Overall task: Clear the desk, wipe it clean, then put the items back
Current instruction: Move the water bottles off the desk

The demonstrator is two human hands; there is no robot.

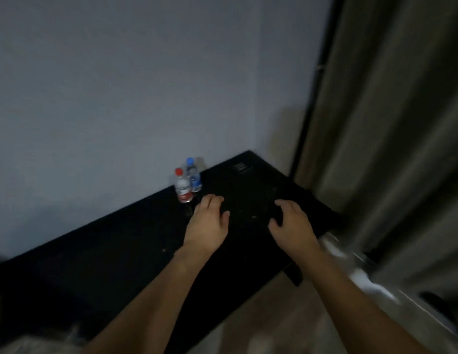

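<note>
Dim room, picture blurred. A black desk (115, 261) runs from the near left to the far right corner, set against a pale grey wall (146, 85). Two small clear water bottles stand upright at the far edge of the desk by the wall, touching or nearly so: the red-capped bottle (182, 186) is nearer and to the left, the blue-capped bottle (194, 175) just behind and to its right. Both arms reach in from the near edge over the desk's right half. Left hand (207, 223) is palm down, fingers bent forward and slightly spread, just right of and nearer than the red-capped bottle, not touching it. Right hand (291, 223) is palm down further right, fingers curled downward toward the dark top. Something dark may lie between the two hands, but it merges with the desk; cannot tell whether either hand grips anything or only rests on the surface. A faint pale rectangular mark (240, 167) shows on the desk near its far right corner. Grey-beige curtain (389, 123) hangs at the right. A blurred pale, shiny object (355, 272) sits at the near right, beside the desk end. Light wood-toned floor (274, 318) shows below the desk's near edge.
</note>
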